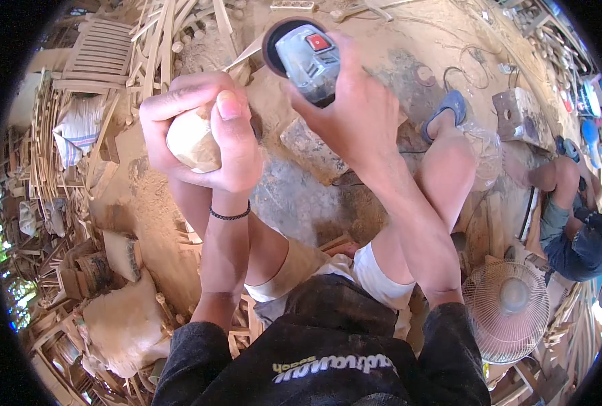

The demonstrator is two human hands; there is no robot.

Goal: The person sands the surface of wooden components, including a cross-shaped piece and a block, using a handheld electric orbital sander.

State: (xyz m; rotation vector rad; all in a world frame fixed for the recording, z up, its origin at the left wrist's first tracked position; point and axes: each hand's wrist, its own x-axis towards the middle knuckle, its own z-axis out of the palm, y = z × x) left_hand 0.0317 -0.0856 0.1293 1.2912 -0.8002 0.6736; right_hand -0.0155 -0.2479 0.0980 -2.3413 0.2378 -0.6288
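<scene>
My left hand [237,145] is closed round a pale wooden piece [193,142], whose rounded end has flat cut facets. The thumb presses on its upper side, and the fingers hide much of it. A thin pale strip shows just beyond the knuckles; I cannot tell whether it belongs to the piece. To the right, my right hand [365,111] grips an angle grinder [312,68] with a grey body and a red switch. Its dark round disc [272,49] faces away at the far end, a little apart from the left hand.
A stone block [314,149] lies on the dusty floor between my legs. Wooden sticks [162,40] and a slatted wooden piece [98,54] are piled at the far left. A floor fan [507,308] stands at the near right, close to another person [571,230].
</scene>
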